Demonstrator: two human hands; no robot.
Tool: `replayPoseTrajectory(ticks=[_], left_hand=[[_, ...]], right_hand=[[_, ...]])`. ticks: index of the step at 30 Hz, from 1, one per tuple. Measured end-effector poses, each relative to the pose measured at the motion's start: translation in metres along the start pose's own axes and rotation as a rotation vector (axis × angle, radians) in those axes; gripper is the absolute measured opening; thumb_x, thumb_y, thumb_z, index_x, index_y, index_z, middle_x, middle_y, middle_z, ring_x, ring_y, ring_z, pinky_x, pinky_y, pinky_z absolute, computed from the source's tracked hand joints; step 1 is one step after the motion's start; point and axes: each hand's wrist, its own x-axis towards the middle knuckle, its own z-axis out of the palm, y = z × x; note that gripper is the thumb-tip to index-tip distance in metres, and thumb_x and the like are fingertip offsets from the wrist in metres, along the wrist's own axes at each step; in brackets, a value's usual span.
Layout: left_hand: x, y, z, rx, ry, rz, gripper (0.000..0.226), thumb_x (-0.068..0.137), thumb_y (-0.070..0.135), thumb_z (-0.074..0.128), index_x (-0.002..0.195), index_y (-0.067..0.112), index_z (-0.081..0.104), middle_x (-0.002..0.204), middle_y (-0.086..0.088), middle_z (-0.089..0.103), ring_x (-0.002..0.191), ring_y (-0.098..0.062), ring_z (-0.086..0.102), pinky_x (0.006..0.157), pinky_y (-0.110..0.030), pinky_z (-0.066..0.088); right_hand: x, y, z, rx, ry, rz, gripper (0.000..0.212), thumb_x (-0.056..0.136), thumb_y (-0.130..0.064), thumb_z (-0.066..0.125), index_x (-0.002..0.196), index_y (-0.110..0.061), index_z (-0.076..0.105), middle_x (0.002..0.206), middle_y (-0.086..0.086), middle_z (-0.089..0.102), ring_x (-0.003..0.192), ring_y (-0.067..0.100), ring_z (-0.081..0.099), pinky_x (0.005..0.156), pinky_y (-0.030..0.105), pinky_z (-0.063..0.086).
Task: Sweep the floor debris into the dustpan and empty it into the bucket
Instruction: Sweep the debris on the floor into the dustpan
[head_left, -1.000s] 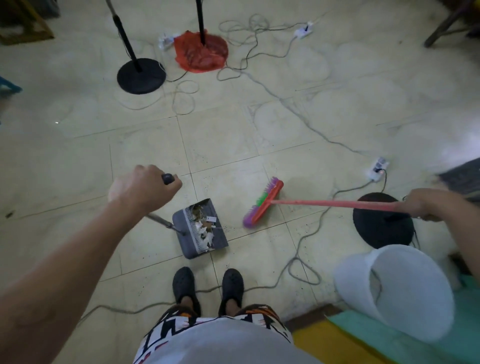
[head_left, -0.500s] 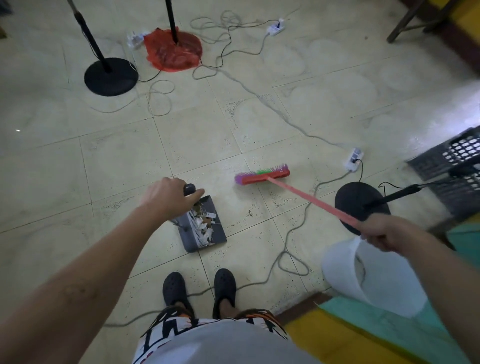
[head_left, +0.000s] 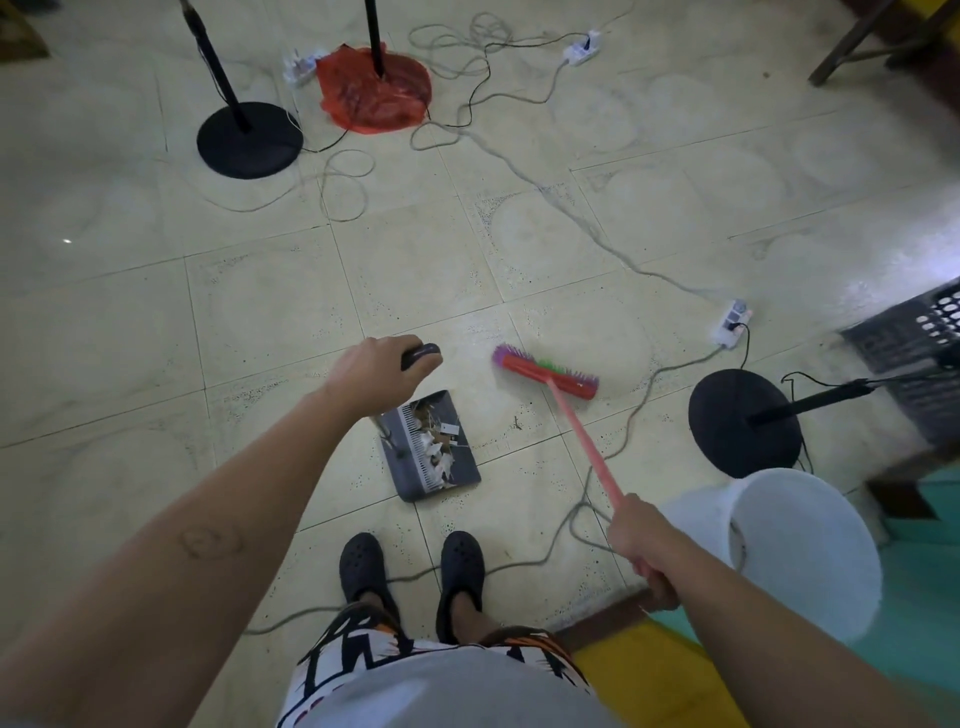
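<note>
A grey dustpan (head_left: 415, 480) rests on the tiled floor in front of my feet, holding white and brown debris (head_left: 435, 439). My left hand (head_left: 371, 371) grips the dark end of its upright handle. My right hand (head_left: 644, 545) holds the pink stick of a broom whose red head (head_left: 545, 371) with purple and green bristles lies on the floor right of the dustpan. A small dark speck (head_left: 517, 423) lies between the dustpan and the broom. The white bucket (head_left: 810, 551) stands at the right, close behind my right forearm.
Grey cables (head_left: 597, 228) run across the floor, one passing near my feet. Black stand bases sit at the right (head_left: 743, 423) and far left (head_left: 249, 140), a red bag (head_left: 374, 96) at the back. A power strip (head_left: 731, 327) and dark crate (head_left: 919, 338) lie right.
The broom head swung from pointing at the dustpan to lying crosswise further right. My right hand came in toward my body along the stick. The dustpan stays put.
</note>
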Motion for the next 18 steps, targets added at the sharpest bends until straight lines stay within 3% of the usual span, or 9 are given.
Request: replayPoseTrajectory(ticks=[5, 7, 10, 14, 18], left_hand=[[0.010, 0.006, 0.008, -0.006, 0.037, 0.017, 0.039, 0.096, 0.057, 0.041, 0.099, 0.025, 0.063, 0.079, -0.003, 0.065, 0.073, -0.026, 0.060, 0.061, -0.030, 0.044], [0.014, 0.008, 0.010, 0.010, 0.051, 0.010, 0.039, 0.096, 0.059, 0.040, 0.099, 0.026, 0.062, 0.080, -0.002, 0.065, 0.073, -0.025, 0.060, 0.060, -0.029, 0.041], [0.017, 0.011, 0.010, 0.025, 0.064, -0.006, 0.040, 0.095, 0.059, 0.041, 0.096, 0.025, 0.063, 0.079, -0.002, 0.064, 0.072, -0.024, 0.059, 0.058, -0.028, 0.040], [0.019, 0.012, 0.010, 0.017, 0.069, -0.007, 0.044, 0.095, 0.059, 0.043, 0.096, 0.021, 0.066, 0.078, -0.002, 0.066, 0.071, -0.023, 0.060, 0.057, -0.026, 0.042], [0.017, 0.009, 0.005, 0.022, 0.078, -0.011, 0.045, 0.096, 0.058, 0.042, 0.097, 0.019, 0.066, 0.077, -0.002, 0.064, 0.070, -0.023, 0.058, 0.055, -0.026, 0.040]], right_hand=[[-0.021, -0.008, 0.000, 0.085, -0.107, -0.047, 0.033, 0.097, -0.005, 0.035, 0.130, 0.001, 0.037, 0.078, 0.012, 0.057, 0.044, 0.015, 0.051, 0.037, 0.022, 0.043], [-0.034, -0.006, -0.003, 0.143, -0.184, -0.038, 0.027, 0.097, -0.006, 0.034, 0.124, -0.004, 0.038, 0.071, 0.009, 0.055, 0.042, 0.013, 0.047, 0.036, 0.021, 0.041], [-0.054, -0.003, -0.008, 0.241, -0.322, -0.024, 0.022, 0.092, -0.003, 0.042, 0.114, 0.002, 0.044, 0.068, 0.008, 0.053, 0.040, 0.011, 0.046, 0.040, 0.023, 0.042], [-0.079, 0.007, -0.030, 0.475, -0.484, -0.013, 0.009, 0.090, 0.002, 0.051, 0.099, 0.004, 0.051, 0.056, 0.002, 0.046, 0.034, 0.008, 0.038, 0.034, 0.018, 0.034], [-0.101, 0.027, -0.052, 0.746, -0.582, 0.046, 0.005, 0.095, -0.002, 0.052, 0.099, 0.000, 0.049, 0.056, 0.000, 0.037, 0.032, 0.005, 0.030, 0.027, 0.015, 0.028]])
